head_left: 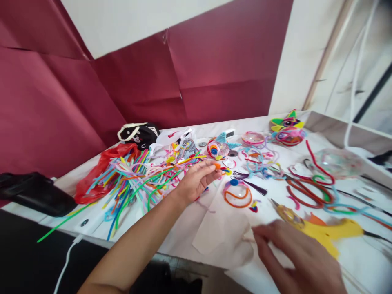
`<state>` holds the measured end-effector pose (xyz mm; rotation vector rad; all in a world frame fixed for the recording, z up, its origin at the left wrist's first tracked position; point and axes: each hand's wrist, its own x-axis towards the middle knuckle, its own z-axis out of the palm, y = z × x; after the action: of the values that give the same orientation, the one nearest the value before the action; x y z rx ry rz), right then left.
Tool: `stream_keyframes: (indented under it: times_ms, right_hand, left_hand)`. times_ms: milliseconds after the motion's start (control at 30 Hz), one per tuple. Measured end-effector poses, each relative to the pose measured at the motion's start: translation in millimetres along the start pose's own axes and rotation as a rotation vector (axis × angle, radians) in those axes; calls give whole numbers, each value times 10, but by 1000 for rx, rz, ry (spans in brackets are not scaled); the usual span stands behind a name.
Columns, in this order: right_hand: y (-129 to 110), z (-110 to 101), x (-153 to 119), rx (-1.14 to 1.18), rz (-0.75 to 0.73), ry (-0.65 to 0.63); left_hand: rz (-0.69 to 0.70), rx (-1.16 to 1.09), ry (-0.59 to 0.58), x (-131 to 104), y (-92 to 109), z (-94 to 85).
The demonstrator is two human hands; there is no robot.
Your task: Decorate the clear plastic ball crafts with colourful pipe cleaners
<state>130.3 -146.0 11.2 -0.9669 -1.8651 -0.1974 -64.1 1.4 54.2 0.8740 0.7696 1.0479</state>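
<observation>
My left hand (197, 179) is raised over the middle of the table. Its thumb and fingertips pinch a small orange pipe cleaner piece (217, 166). Closer to me, my right hand (297, 253) is blurred, with its fingers drawn together. A faint pale sliver shows at its fingertips, too smeared to name. Between the hands sits a clear round form (237, 195) trimmed with orange and pink pipe cleaner and a blue pompom-like disc (234, 182). Just beyond my right hand lies a yellow glue gun (333, 229), its nozzle pointing left.
Loose pipe cleaners (134, 175) spill from a red plastic bag (92, 190) at left. Scissors (310, 192) lie right of centre. Decorated clear balls (219, 148) and a colourful eared one (289, 130) stand farther back. A black pouch (141, 135) rests by the wall.
</observation>
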Motion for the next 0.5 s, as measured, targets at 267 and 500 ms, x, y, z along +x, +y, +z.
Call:
stream_keyframes:
  times_ms: [267, 500]
  right_hand:
    - [144, 252, 471, 5, 191, 43]
    - [160, 435, 387, -156, 200, 0]
  left_hand:
    - [-21, 112, -107, -185, -241, 158]
    - [14, 193, -63, -238, -433, 162]
